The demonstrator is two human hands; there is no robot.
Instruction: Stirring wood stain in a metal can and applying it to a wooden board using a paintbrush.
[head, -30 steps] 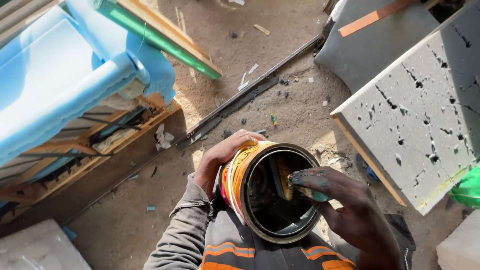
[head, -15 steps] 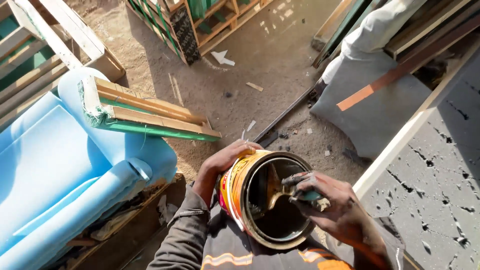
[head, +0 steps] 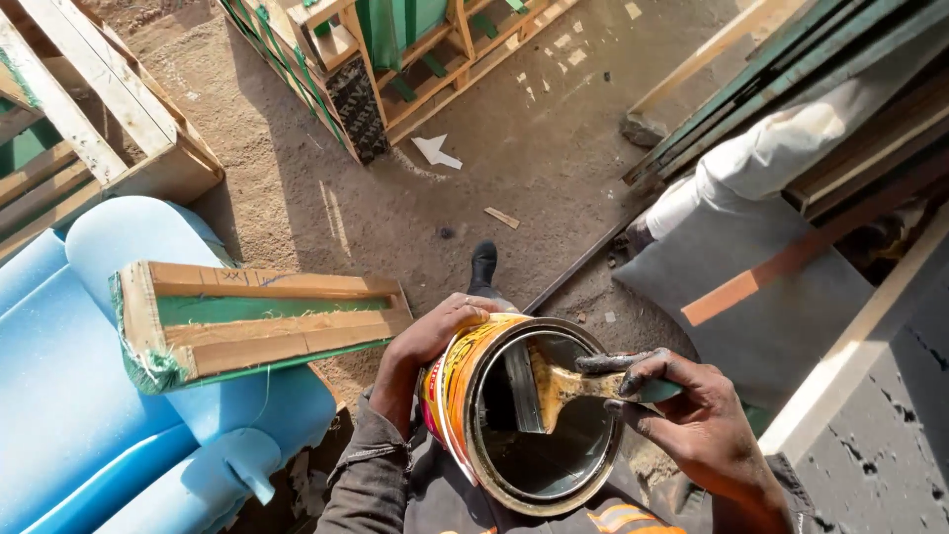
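Against the left hand point(head: 425, 346), a tilted, open, orange-labelled tin point(head: 524, 415), dark inside.

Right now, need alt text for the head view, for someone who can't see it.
Seen from above, the left hand grips a tilted open paint can while the right hand holds a paintbrush dipped inside it. Around them lie sandy ground, a blue foam cushion bearing a wooden frame, and stacked wooden frames.
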